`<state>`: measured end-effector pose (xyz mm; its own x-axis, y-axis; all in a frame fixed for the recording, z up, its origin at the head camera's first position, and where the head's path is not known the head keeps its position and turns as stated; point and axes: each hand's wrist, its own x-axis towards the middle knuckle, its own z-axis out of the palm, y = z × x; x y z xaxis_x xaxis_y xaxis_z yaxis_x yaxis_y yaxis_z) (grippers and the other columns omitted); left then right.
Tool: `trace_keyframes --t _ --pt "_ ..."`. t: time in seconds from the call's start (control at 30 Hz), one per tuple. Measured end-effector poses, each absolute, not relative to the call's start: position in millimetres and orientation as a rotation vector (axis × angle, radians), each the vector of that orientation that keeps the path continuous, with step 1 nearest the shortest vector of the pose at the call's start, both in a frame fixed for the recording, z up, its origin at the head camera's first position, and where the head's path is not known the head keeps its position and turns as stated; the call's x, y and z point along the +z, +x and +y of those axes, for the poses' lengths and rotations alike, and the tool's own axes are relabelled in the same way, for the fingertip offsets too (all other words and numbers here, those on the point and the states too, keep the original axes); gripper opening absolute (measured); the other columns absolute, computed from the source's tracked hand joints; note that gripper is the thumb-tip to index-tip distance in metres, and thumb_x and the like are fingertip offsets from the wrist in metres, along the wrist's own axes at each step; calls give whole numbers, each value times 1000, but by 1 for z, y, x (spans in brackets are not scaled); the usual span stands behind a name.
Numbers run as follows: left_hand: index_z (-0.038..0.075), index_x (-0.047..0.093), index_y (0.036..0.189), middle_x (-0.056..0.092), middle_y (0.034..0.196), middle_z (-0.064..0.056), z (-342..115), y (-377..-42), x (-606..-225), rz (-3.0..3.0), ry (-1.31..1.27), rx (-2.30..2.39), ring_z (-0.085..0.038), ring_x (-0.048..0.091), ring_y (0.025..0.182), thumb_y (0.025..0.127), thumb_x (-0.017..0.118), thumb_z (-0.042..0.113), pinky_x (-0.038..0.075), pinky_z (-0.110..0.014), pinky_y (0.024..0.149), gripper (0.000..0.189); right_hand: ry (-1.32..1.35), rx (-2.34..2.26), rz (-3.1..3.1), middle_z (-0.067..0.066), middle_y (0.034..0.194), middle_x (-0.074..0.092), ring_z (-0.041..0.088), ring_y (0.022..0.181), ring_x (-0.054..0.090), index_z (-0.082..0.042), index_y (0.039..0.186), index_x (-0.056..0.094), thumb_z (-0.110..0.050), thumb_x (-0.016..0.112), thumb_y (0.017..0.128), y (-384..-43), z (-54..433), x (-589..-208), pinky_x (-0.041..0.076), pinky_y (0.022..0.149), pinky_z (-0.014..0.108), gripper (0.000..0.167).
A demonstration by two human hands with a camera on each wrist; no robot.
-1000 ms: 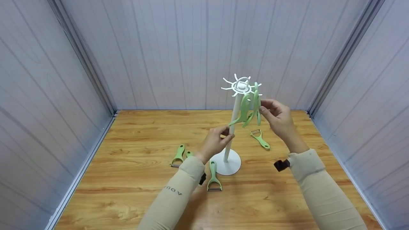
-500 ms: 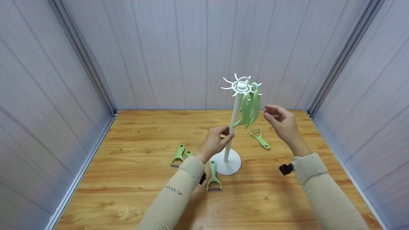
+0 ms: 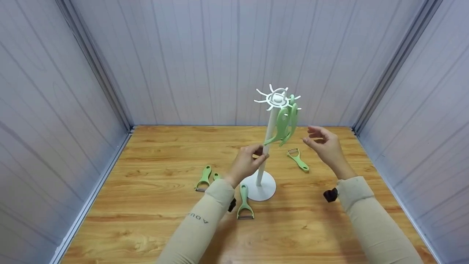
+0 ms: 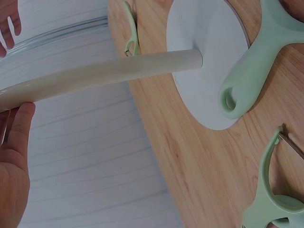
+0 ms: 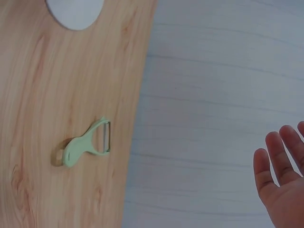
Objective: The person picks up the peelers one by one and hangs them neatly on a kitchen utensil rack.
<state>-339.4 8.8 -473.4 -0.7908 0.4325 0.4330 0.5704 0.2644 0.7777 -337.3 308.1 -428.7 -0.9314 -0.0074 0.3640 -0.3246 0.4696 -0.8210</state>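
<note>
My left hand point(image 3: 246, 163) grips the pole point(image 3: 271, 128) of a white stand with a round base and a ring of hooks point(image 3: 277, 99) on top. Green peelers point(image 3: 281, 126) hang side by side from hooks at the stand's right; one behind them is mostly hidden. To the right of these, my right hand point(image 3: 325, 146) hovers apart from them, fingers loosely bent and holding nothing. In the right wrist view the fingers point(image 5: 280, 154) of that hand are spread and relaxed. The left wrist view shows fingers point(image 4: 21, 126) against the pole.
One peeler point(image 3: 298, 160) lies on the wooden table right of the stand. Another peeler point(image 3: 245, 203) lies by the white base point(image 3: 269, 189). Left of it are a peeler point(image 3: 204, 178) and one partly covered by the left sleeve point(image 3: 209, 212). Pale walls enclose the table.
My right hand has let go of a hanging peeler and drawn back right and slightly down. The hanging peelers have swung a little. My left hand stays on the pole.
</note>
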Motion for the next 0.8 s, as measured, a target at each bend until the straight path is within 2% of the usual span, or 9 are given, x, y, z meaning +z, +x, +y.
trace_keyframes --t 0.17,0.27,0.37,0.57,0.8 --pt "3 75 118 79 107 -13 9 -339 -473 -2398 -934 -1585 -25 77 104 109 68 12 67 -28 89 14 258 1396 -2449 22 144 66 -2 109 58 2 146 64 -13 78 102 -347 315 -439 50 92 13 48" --pt "3 74 113 79 106 -13 9 -339 -474 -2395 -939 -1580 -25 77 103 109 68 11 68 -29 89 11 256 1353 -2471 20 145 67 -1 110 58 0 147 64 -17 79 102 -350 319 -444 50 94 17 50" --pt "2 72 108 78 105 -14 9 -339 -473 -2390 -947 -1574 -25 77 103 109 68 11 68 -30 89 11 254 1323 -2488 19 146 67 9 115 60 -1 147 64 -21 79 103 -353 322 -448 52 98 24 51" --pt "1 74 113 79 105 -16 9 -340 -473 -2382 -948 -1578 -26 78 102 108 68 8 68 -30 88 11 249 1305 -2542 25 145 65 37 127 62 2 149 62 -21 77 103 -362 327 -458 51 104 40 53" --pt "2 75 114 79 106 -15 9 -340 -474 -2384 -956 -1563 -26 77 102 108 68 10 68 -29 88 12 250 1318 -2616 31 147 60 45 131 59 6 152 57 -16 77 103 -374 330 -471 51 111 54 57"
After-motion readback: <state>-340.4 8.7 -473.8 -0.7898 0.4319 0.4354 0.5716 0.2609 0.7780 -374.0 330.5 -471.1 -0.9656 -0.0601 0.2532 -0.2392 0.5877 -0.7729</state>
